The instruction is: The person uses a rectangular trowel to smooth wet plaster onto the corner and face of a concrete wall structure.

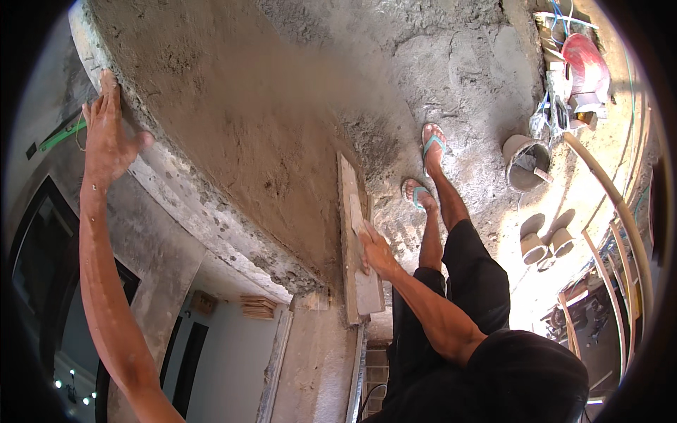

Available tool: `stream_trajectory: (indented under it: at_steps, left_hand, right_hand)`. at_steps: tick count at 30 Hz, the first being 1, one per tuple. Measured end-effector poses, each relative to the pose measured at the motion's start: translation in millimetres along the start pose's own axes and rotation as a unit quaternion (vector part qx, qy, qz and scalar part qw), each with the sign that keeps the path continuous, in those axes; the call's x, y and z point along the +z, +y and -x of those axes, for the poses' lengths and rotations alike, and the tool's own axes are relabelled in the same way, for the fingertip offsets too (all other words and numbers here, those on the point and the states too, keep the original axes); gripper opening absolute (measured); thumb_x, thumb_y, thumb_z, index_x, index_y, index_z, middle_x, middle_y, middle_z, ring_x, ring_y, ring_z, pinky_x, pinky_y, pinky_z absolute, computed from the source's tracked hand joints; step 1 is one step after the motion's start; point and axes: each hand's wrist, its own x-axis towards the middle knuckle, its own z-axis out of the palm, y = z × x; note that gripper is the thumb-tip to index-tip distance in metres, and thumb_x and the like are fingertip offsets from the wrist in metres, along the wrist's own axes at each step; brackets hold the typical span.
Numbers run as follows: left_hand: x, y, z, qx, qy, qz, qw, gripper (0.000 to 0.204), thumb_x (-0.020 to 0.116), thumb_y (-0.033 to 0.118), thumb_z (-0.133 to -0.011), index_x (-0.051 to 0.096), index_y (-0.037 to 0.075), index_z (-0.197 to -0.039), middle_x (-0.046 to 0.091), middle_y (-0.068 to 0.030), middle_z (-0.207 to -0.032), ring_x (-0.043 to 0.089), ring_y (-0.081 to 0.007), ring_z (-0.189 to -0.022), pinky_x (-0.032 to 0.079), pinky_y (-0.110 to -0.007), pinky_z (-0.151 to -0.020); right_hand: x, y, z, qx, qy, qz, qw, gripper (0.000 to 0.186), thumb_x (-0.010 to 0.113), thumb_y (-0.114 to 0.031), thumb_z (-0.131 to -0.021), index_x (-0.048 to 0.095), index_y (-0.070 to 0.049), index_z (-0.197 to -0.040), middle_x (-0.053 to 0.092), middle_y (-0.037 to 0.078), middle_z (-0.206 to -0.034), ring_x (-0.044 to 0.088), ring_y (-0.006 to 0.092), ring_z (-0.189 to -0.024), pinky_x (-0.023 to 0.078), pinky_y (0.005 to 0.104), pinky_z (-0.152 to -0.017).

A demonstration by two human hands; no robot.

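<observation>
My right hand (377, 250) is closed on a long, flat wooden float (350, 201), with fingers wrapped around its upper side. The float lies along the right edge of a broad band of wet brown mortar (233, 106). At the upper left, my left hand (109, 137) has its fingers stretched out and its thumb apart. Its fingertips rest on the rough concrete edge (190, 194) that bounds the mortar, and it holds nothing.
Sandalled feet (431, 148) stand on rough grey ground to the right. A bucket (525, 163) with a tool in it is beyond them, near two small pots (546, 247). Bamboo poles (613, 197) and a red basin (585, 67) lie at the far right. A doorway (218, 345) opens below left.
</observation>
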Motion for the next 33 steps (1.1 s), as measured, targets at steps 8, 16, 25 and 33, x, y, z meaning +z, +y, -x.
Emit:
stream_trajectory:
  at_steps: [8, 16, 25, 33]
  left_hand:
    - [0, -2, -2, -0.01, -0.021, -0.015, 1.0, 0.129, 0.088, 0.008, -0.063, 0.008, 0.003, -0.164, 0.034, -0.0186, -0.164, 0.036, -0.0379, -0.147, 0.011, -0.056, -0.126]
    - [-5, 12, -6, -0.013, -0.024, -0.001, 1.0, 0.129, 0.088, 0.009, -0.063, 0.009, 0.003, -0.164, 0.034, -0.0201, -0.164, 0.035, -0.0384, -0.148, 0.012, -0.055, -0.126]
    - [-1, 2, 2, -0.012, -0.011, -0.009, 1.0, 0.129, 0.088, 0.009, -0.061, 0.01, 0.006, -0.164, 0.035, -0.0209, -0.163, 0.035, -0.0396, -0.147, 0.012, -0.055, -0.126]
    - [-8, 7, -1, -0.002, -0.001, -0.006, 1.0, 0.132, 0.088, 0.011, -0.059, 0.008, 0.005, -0.164, 0.036, -0.0201, -0.163, 0.033, -0.0385, -0.149, 0.009, -0.054, -0.127]
  right_hand:
    - [-25, 5, -64, -0.008, 0.078, -0.045, 0.996, 0.055, 0.048, -0.027, -0.102, 0.045, -0.003, -0.151, 0.054, 0.009, -0.071, 0.055, 0.0192, -0.055, 0.049, 0.0371, -0.047]
    - [-6, -49, -152, -0.006, 0.03, -0.007, 1.0, 0.045, 0.047, -0.021, -0.096, 0.051, 0.003, -0.134, 0.06, 0.015, -0.086, 0.059, 0.023, -0.066, 0.051, 0.0409, -0.056]
    - [58, -204, -21, -0.181, -0.065, 0.144, 0.971, 0.058, 0.044, -0.031, -0.101, 0.042, 0.001, -0.149, 0.068, 0.02, -0.087, 0.069, 0.0284, -0.076, 0.055, 0.0459, -0.076]
    - [35, -194, -52, -0.256, -0.055, 0.053, 0.964, 0.063, 0.046, -0.038, -0.109, 0.027, -0.012, -0.163, 0.045, 0.0, -0.061, 0.045, 0.0112, -0.047, 0.043, 0.0317, -0.041]
